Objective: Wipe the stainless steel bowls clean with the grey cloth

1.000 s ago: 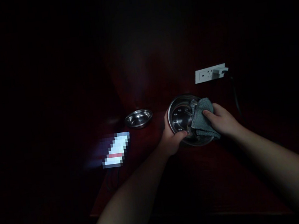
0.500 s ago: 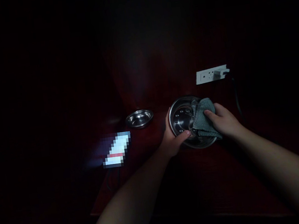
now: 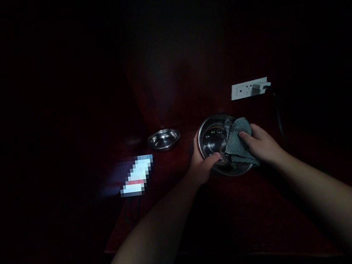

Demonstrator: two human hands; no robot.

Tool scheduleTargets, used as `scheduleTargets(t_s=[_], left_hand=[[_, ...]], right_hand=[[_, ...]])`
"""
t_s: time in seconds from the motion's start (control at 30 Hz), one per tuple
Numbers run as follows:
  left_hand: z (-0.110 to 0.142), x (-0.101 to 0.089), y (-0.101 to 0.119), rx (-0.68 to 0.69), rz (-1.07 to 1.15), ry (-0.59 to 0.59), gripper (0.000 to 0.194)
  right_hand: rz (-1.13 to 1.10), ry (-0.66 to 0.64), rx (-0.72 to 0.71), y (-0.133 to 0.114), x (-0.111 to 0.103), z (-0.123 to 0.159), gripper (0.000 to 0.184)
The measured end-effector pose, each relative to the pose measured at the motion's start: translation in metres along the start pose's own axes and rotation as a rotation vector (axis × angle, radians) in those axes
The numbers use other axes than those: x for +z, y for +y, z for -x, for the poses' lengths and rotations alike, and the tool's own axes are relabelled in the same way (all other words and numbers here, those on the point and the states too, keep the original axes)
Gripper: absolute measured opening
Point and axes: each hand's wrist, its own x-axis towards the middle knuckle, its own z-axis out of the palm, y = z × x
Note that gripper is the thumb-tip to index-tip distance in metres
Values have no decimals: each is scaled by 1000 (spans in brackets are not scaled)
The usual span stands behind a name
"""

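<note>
A shiny metal pot (image 3: 213, 143), round and deep like a bowl, is tilted with its opening toward me above the dark red table. My left hand (image 3: 201, 163) grips its left side, thumb over the rim and fingers behind the outer wall. In my right hand (image 3: 262, 143) is a folded grey-green cloth (image 3: 239, 142), pinched under the thumb. The cloth lies over the pot's right rim and hangs partly inside. My right fingers behind the cloth are hidden.
A small shallow metal dish (image 3: 164, 140) stands on the table (image 3: 226, 224) left of the pot. Nearer me lies a bright, pixelated rectangle (image 3: 137, 175) with a dark cable below it. A white socket panel (image 3: 249, 88) with a plugged-in charger and hanging cord is on the wall.
The pot and both hands have shifted very slightly left. The cloth has moved a little left and down at the rim, still held by my right hand.
</note>
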Motion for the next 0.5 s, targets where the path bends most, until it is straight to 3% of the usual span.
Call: scheduleTargets(t_s=[0.23, 0.5], left_hand=[[0, -1, -4, -5, 34, 23, 85], [-4, -8, -2, -114, 75, 23, 77]], right_hand=[[5, 1, -21, 0, 0, 0, 20], [9, -17, -9, -2, -2, 2, 21]])
